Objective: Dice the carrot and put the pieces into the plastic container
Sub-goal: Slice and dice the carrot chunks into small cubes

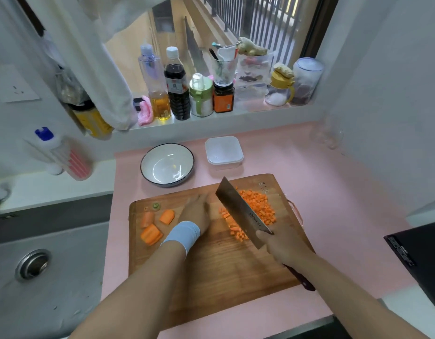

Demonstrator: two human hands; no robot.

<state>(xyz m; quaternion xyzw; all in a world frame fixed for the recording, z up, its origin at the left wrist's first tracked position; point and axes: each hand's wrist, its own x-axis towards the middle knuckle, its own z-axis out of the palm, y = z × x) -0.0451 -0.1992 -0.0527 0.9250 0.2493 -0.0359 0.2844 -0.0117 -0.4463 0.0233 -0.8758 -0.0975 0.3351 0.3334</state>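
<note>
A wooden cutting board (223, 270) lies on the pink counter. A heap of diced carrot (256, 209) covers its far right part, with more dice (236, 231) trailing toward me. Three larger carrot chunks (151, 233) and a green stem end lie at the board's left. My right hand (282, 250) grips the handle of a cleaver (243, 211), whose blade is tilted over the dice. My left hand (198, 211), with a blue wristband, rests on the board just left of the blade; its fingers are blurred. The square plastic container (223, 152) stands beyond the board.
A white bowl with a dark rim (167, 163) sits left of the container. A steel sink (40, 265) lies to the left. Bottles and jars (177, 84) line the windowsill behind. A black appliance (422, 253) sits at the right edge.
</note>
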